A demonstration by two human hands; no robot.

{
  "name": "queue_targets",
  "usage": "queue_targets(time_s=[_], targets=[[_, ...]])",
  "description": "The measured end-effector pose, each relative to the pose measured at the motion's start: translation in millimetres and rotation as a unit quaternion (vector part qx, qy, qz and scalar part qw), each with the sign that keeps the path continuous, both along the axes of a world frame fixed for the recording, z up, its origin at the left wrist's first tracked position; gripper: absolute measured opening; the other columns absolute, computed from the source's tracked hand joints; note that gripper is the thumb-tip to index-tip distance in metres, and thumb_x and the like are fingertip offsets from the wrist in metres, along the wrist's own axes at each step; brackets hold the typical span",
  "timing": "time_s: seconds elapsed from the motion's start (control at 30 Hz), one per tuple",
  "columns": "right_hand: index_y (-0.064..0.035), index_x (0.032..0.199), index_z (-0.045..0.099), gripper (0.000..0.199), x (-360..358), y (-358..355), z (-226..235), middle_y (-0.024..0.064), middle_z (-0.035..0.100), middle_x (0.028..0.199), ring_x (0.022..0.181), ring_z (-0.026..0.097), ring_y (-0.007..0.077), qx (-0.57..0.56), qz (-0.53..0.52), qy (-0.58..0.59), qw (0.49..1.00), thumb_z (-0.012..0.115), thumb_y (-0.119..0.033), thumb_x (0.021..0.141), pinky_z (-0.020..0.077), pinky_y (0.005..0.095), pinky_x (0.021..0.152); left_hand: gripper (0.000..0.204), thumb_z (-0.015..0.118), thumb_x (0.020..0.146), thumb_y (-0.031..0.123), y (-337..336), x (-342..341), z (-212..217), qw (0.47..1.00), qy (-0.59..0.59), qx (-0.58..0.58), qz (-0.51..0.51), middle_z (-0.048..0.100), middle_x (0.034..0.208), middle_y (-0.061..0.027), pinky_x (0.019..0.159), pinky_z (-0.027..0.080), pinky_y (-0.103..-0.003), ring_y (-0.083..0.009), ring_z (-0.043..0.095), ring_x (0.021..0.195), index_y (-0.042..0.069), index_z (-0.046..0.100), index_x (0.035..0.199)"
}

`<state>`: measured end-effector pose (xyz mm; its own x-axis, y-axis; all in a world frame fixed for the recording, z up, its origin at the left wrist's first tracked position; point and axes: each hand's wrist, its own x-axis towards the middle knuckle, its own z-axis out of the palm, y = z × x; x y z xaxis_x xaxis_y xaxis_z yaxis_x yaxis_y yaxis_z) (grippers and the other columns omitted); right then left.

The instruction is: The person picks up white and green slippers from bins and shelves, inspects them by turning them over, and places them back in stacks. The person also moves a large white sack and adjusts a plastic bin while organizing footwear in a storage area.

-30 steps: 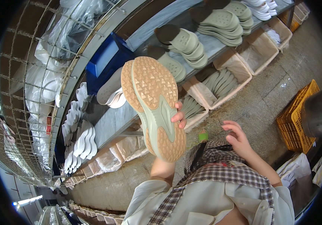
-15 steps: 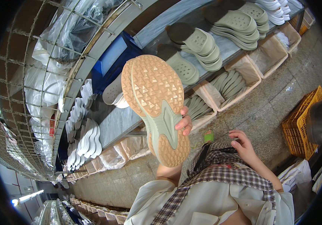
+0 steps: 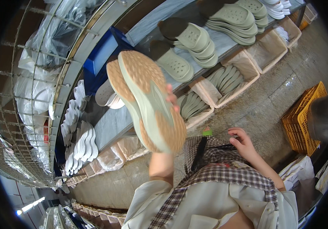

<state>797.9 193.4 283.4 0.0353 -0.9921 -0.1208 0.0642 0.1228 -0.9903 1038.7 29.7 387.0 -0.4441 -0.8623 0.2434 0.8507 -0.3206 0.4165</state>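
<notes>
Tan-and-sage sole [image 3: 148, 101] raised in left hand [image 3: 169, 100], tread to camera.
Left fingers curl round its right edge, gripping; right hand [image 3: 242, 143] loosely half-open over checked apron [image 3: 225, 171], holding nothing. Beyond: bench [image 3: 225, 40] with sage sole stacks [image 3: 200, 40], lined boxes [image 3: 229, 82] under it, yellow crate [image 3: 303, 118] right.

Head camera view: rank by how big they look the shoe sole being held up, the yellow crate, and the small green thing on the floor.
1. Shoe sole, though it is nearest the camera.
2. Yellow crate.
3. Green thing.
</notes>
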Motion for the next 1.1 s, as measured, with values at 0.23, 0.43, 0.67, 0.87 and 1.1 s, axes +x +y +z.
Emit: queue_targets(time_s=[0.23, 0.43, 0.67, 0.87, 1.1], targets=[[-0.0045, 0.108, 0.057, 0.024, -13.7, 12.4, -5.0, 0.0060, 0.050, 0.118, 0.099, 0.050, 0.0137, 0.004, -0.043, 0.011, 0.999, 0.061, -0.013, 0.085, 0.0419, 0.0250, 0.079, 0.035, 0.044, 0.094, 0.024, -142.5, 20.9, 23.9, 0.896, -0.381, 0.192, 0.118, 0.062, 0.107, -0.0156, 0.083, 0.052, -0.042, -0.0276, 0.062, 0.095, -0.002, 0.052, 0.116], [-0.0028, 0.107, 0.057, 0.023, -33.4, 46.6, -24.0, 0.0078, 0.050, 0.118, 0.102, 0.050, 0.0144, 0.019, -0.112, -0.052, 0.992, 0.059, -0.009, 0.086, 0.0409, 0.0255, 0.085, 0.032, 0.042, 0.092, 0.012, -204.4, 0.4, -2.3, 0.869, -0.419, 0.230, 0.125, 0.053, 0.123, -0.0154, 0.099, 0.040, -0.045, -0.0305, 0.052, 0.112, -0.001, 0.047, 0.121], [-0.0015, 0.107, 0.056, 0.021, -61.8, 80.2, -48.2, 0.0033, 0.057, 0.105, 0.093, 0.050, 0.0106, 0.119, -0.082, -0.092, 0.985, 0.057, -0.011, 0.089, 0.0404, 0.0239, 0.084, 0.063, 0.058, 0.086, 0.042, -187.9, 1.0, -16.2, 0.857, -0.429, 0.200, 0.204, 0.040, 0.135, -0.0164, 0.106, 0.028, -0.046, -0.0283, 0.035, 0.125, -0.001, 0.040, 0.129], [-0.0053, 0.106, 0.059, 0.021, -60.4, 83.8, -41.6, -0.0023, 0.057, 0.093, 0.081, 0.048, 0.0067, 0.159, -0.081, 0.001, 0.984, 0.058, -0.019, 0.089, 0.0383, 0.0217, 0.070, 0.032, 0.057, 0.089, 0.023, -69.3, 46.0, -9.8, 0.839, -0.497, 0.006, 0.223, 0.058, 0.108, -0.0075, 0.076, 0.047, -0.033, -0.0186, 0.056, 0.095, 0.007, 0.047, 0.115], [-0.0076, 0.104, 0.060, 0.020, 29.2, 61.4, -27.8, -0.0045, 0.056, 0.088, 0.077, 0.046, 0.0055, 0.135, -0.030, 0.052, 0.989, 0.061, -0.019, 0.087, 0.0381, 0.0220, 0.067, 0.060, 0.055, 0.087, 0.041, 122.4, 189.0, -87.6, 0.579, -0.801, -0.151, 0.033, 0.058, 0.114, -0.0130, 0.084, 0.050, -0.041, -0.0278, 0.058, 0.100, 0.005, 0.039, 0.132]])
